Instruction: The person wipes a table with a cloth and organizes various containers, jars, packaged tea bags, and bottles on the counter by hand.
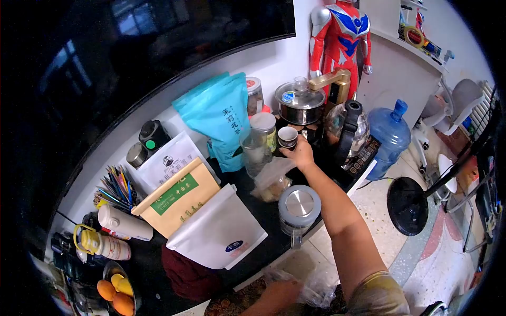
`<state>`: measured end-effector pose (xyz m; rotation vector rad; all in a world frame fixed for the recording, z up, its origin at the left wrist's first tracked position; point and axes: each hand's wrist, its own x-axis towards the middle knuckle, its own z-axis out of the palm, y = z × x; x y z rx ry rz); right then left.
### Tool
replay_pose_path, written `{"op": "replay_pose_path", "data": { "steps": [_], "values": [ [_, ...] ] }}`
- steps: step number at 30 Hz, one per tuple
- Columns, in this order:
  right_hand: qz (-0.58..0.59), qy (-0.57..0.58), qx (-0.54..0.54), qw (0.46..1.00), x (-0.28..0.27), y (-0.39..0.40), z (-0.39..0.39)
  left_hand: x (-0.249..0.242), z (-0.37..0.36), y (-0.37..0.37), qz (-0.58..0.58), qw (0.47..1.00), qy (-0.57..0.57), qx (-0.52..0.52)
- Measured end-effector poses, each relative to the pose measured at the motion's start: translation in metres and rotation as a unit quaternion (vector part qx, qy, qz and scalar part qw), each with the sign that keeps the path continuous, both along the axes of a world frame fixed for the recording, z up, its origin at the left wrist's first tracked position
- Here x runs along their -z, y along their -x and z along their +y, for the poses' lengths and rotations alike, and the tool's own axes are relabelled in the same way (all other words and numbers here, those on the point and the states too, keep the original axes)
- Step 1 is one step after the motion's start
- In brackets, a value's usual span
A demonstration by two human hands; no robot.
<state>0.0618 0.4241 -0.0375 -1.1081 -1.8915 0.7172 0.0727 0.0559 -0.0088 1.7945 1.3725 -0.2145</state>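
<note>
My right hand reaches over the black tabletop, its fingers closed around the small paper cups. Just left of the cups stand a jar with a pale lid and a clear glass. My left hand is low in the view, beside a crumpled clear plastic bag; its fingers are blurred and partly hidden. A lidded glass cup stands near the table edge, below a small plastic bag of contents.
Behind are a lidded pot, a glass kettle and a blue water bottle. Teal, brown and white bags cover the middle. Bottles, pencils and a fruit bowl line the left.
</note>
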Motion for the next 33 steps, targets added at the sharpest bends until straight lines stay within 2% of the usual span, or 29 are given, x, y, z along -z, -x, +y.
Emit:
{"op": "replay_pose_path", "data": {
  "steps": [6,9,11,12,15,21,23,25,29,31,33],
  "values": [
    [0.002,-0.02,0.036,0.999,0.005,0.013,0.015,0.002,-0.002,0.001,-0.003,1.0,-0.003,-0.006],
    [-0.001,0.033,0.012,0.999,0.014,0.017,0.024,0.001,-0.001,0.003,-0.004,1.0,-0.005,-0.007],
    [0.051,-0.048,-0.006,0.998,0.042,0.024,0.042,0.002,-0.002,0.002,-0.005,1.0,-0.004,-0.008],
    [0.055,-0.033,-0.018,0.998,0.029,0.022,0.032,0.002,-0.001,0.002,-0.007,1.0,-0.005,-0.009],
    [0.034,-0.052,0.007,0.998,0.037,0.026,0.038,0.004,-0.001,0.0,-0.007,1.0,-0.004,-0.011],
    [0.05,0.035,-0.056,0.997,0.052,0.035,0.057,0.003,-0.001,-0.001,-0.009,1.0,-0.007,-0.015],
    [0.055,0.065,-0.085,0.993,0.039,0.031,0.051,0.002,-0.001,-0.001,-0.008,1.0,-0.009,-0.015],
    [0.107,0.149,-0.118,0.976,0.029,0.029,0.045,0.001,-0.001,-0.003,-0.01,1.0,-0.01,-0.016],
    [0.083,0.202,-0.127,0.968,0.012,0.016,0.027,0.0,-0.002,-0.007,-0.018,0.999,-0.027,-0.017],
    [0.231,0.26,-0.1,0.932,-0.001,0.007,0.003,-0.001,-0.004,-0.01,-0.023,0.999,-0.041,-0.022],
    [0.197,0.251,-0.14,0.937,-0.003,-0.013,-0.01,-0.006,-0.006,-0.013,-0.032,0.998,-0.049,-0.034]
  ]
}}
